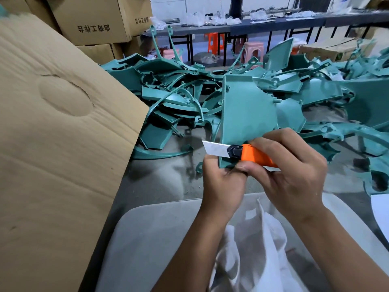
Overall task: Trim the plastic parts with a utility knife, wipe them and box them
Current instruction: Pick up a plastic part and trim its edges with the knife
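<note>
A flat teal plastic part (246,110) stands upright in front of me. My left hand (221,186) grips its bottom edge. My right hand (290,171) holds an orange utility knife (255,155) with its blade (214,149) extended to the left, lying across the lower edge of the part. A white cloth (252,249) lies over my lap below both hands. A large cardboard box flap (59,133) rises at the left.
A wide pile of teal plastic parts (179,98) covers the grey floor ahead and to the right. Stacked cardboard boxes (94,22) stand at the back left. Long dark tables (273,24) and plastic stools (252,51) are further back.
</note>
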A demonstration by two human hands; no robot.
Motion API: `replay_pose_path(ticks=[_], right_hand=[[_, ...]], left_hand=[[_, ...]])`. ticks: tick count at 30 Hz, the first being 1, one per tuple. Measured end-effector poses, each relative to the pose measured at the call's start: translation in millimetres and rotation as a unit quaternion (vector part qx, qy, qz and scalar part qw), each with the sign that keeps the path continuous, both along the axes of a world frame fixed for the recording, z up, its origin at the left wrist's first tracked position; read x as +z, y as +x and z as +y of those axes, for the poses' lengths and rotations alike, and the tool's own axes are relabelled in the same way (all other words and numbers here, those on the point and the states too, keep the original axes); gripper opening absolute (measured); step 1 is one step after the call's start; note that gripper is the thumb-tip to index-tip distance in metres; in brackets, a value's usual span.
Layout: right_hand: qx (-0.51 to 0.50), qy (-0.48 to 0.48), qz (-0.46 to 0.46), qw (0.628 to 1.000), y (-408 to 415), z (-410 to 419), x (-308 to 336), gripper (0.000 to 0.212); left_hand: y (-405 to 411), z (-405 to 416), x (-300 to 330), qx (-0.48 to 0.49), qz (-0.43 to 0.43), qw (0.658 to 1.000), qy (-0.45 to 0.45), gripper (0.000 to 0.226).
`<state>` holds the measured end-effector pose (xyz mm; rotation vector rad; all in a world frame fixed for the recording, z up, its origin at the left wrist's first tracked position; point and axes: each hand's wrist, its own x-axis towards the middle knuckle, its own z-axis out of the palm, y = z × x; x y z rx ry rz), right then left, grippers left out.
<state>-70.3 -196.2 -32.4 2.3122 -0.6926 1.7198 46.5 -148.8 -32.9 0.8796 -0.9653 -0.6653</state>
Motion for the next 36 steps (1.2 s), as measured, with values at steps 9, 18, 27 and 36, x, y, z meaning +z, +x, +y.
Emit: replay_pose_path(ticks=[9,18,27,36], right_hand=[[-0.013,-0.009,-0.008,1.0,1.8,-0.3,-1.4,0.045],[0.002,0.057,-0.051,0.997,1.6,5.9,3.3,0.06],[0.056,0.161,0.038,0.985,7.4,10.7,14.7,0.063],[0.0,0.073,-0.193,0.979,-0.9,-1.4,8.9,0.028]], left_hand=[[4.2,-4.9,-0.9,-0.02,-0.031,0.998,-0.046,0.05],[8.1,-1.1,-3.2,-0.072,0.051,0.996,0.028,0.012],[20.4,-1.4,7.6,-0.029,0.059,0.997,0.03,0.034],[84.4,-0.7,19.0,-0.006,0.253,0.967,0.018,0.031]])
